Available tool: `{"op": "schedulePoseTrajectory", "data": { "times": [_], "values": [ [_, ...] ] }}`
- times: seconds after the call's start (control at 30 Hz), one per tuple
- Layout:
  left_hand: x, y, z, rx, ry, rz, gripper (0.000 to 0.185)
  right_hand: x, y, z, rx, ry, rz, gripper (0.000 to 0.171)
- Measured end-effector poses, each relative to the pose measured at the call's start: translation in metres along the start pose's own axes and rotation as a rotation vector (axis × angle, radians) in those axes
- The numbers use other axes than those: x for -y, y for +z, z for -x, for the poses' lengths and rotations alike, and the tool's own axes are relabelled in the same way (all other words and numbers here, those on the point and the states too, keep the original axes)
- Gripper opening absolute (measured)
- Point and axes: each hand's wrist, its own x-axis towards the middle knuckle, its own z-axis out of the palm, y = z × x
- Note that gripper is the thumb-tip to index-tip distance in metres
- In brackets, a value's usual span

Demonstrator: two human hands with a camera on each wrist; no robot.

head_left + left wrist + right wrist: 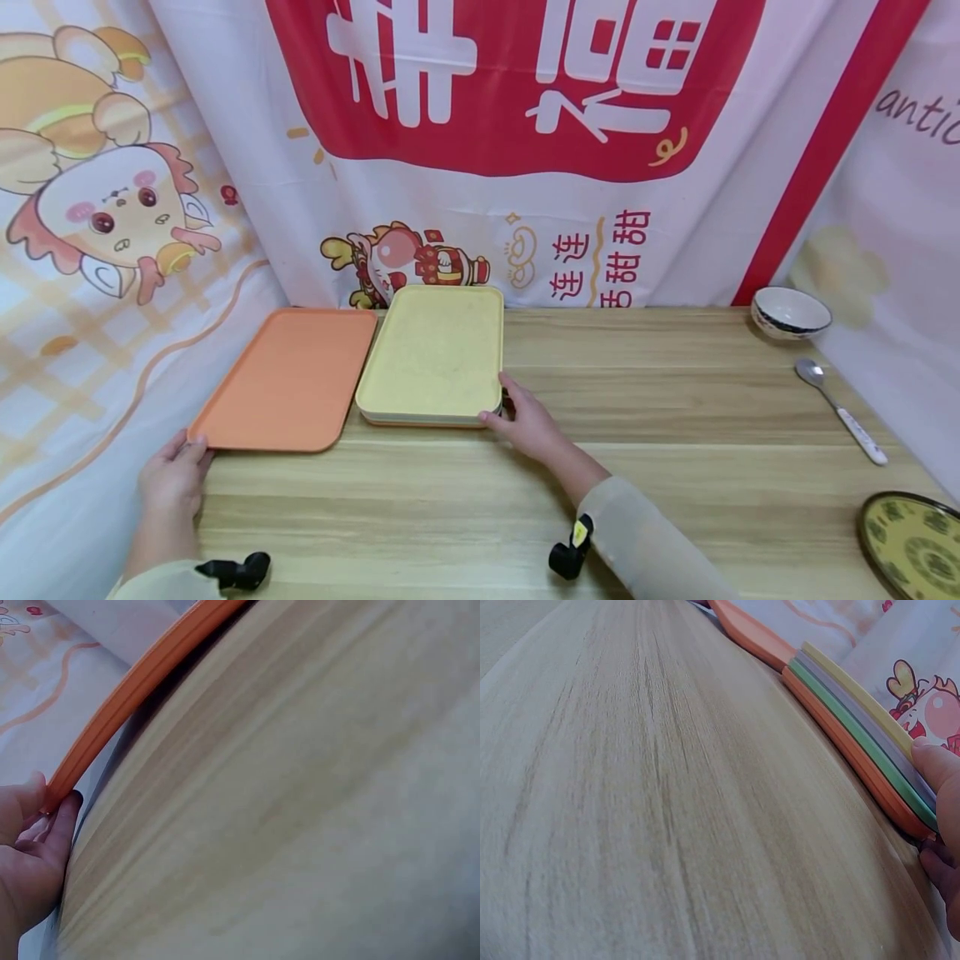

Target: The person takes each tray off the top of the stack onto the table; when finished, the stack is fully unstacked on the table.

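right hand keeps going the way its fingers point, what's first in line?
The stack of trays: the right hand already touches its near right corner. Fingers point up-left, so it would push into that stack.

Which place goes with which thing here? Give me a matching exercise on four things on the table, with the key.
Things:
1. orange tray
2. stack of trays
3. bowl
4. spoon

Places:
A. far right corner of the table, by the cloth
B. at the table's left edge, left hand on its near corner
C. right of the orange tray, right hand at its near right corner
D. lying just nearer than the bowl

Pairs: 1-B, 2-C, 3-A, 4-D
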Motion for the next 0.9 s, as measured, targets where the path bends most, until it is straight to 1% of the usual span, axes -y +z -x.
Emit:
{"op": "schedulePoseTrajectory", "data": {
  "times": [0.13,0.3,0.4,0.47,0.5,0.57,0.63,0.73,0.8,0.9],
  "values": [
    [0.0,0.0,0.0,-0.032,0.012,-0.069,0.069,0.0,0.0,0.0,-0.004,-0.005,0.001,0.085],
    [0.0,0.0,0.002,-0.044,0.059,-0.188,0.067,-0.001,0.0,-0.001,-0.004,-0.006,-0.001,0.086],
    [0.001,-0.001,0.003,-0.062,0.117,-0.301,0.066,0.0,0.0,0.0,-0.002,-0.003,-0.002,0.086],
    [0.003,-0.002,0.004,-0.081,0.148,-0.4,0.065,0.0,0.0,0.0,-0.004,-0.007,0.001,0.086],
    [0.003,-0.001,0.004,-0.089,0.163,-0.465,0.066,0.0,0.0,0.0,-0.004,-0.007,0.002,0.086],
    [0.003,-0.001,0.006,-0.086,0.172,-0.548,0.068,0.0,0.0,0.0,-0.003,-0.007,0.002,0.086],
    [0.001,0.001,0.009,-0.076,0.173,-0.604,0.07,0.0,0.0,0.0,-0.003,-0.009,0.002,0.086],
    [-0.003,0.002,0.015,-0.065,0.18,-0.632,0.072,0.001,0.0,0.001,0.002,-0.006,-0.001,0.086],
    [-0.006,0.005,0.02,-0.074,0.186,-0.63,0.071,0.002,0.0,0.001,0.002,-0.004,-0.003,0.086],
    [-0.012,0.011,0.029,-0.068,0.217,-0.604,0.07,0.002,-0.001,0.001,0.002,0.003,-0.008,0.086]
  ]
}}
